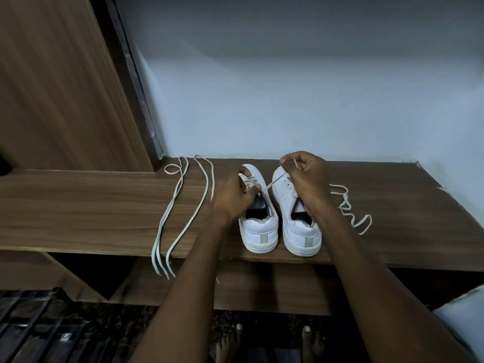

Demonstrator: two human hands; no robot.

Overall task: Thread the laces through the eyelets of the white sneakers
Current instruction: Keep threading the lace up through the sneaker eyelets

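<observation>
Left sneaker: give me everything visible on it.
The left sneaker is white, leather-like, with a thick white sole and a grey heel tab. It stands upright on the wooden shelf, heel toward the camera, beside the right sneaker. Its dark opening is exposed. A lace crosses some eyelets near the tongue; how many is unclear. The left hand grips it at the eyelets.

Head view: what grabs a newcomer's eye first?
The pair of white low-top sneakers, heels toward the camera, on the brown wood-grain shelf, with both hands over them. The right hand pinches a cream lace; the left hand grips the left shoe's eyelets. Loose cream flat laces lie left.
</observation>
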